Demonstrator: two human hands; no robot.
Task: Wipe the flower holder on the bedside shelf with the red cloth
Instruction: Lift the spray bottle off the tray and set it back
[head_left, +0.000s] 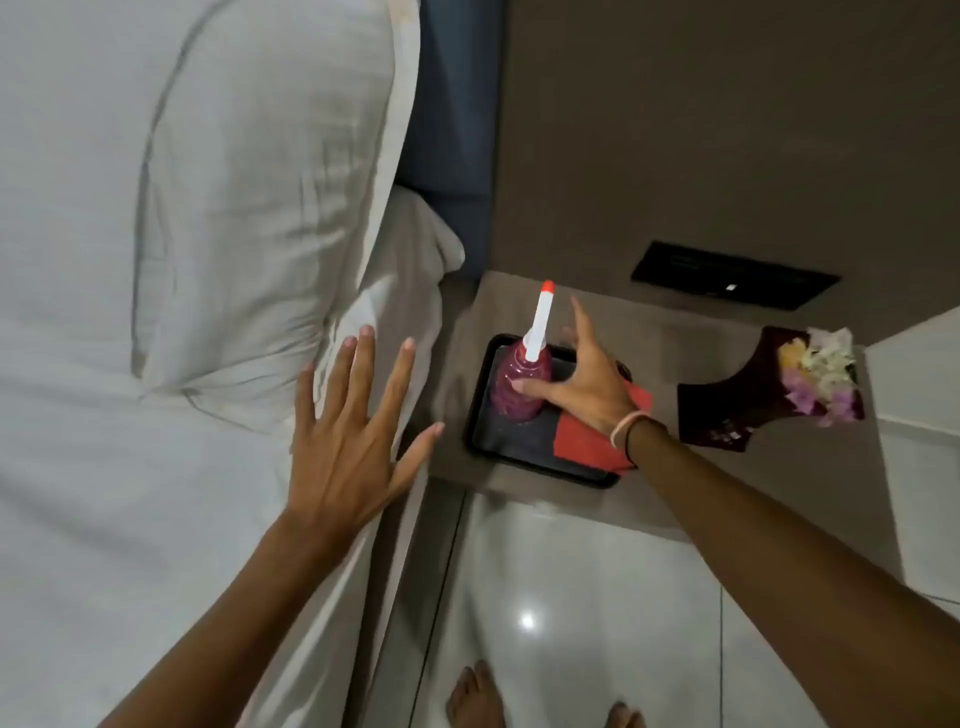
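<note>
The dark flower holder (727, 405) with pale and purple flowers (821, 374) lies on the right of the brown bedside shelf (691, 493). A folded red cloth (587, 436) rests on the black tray (519, 457), partly under my wrist. My right hand (582, 374) is over the tray with fingers spread, thumb touching a pink spray bottle (519, 384) with a white nozzle. My left hand (348, 431) hovers open over the bed's edge, holding nothing.
A white pillow (208, 208) and sheet (104, 493) fill the left. A black switch panel (732, 275) sits on the wall behind the shelf. Glossy white floor tiles (571, 597) and my bare feet (478, 696) are below.
</note>
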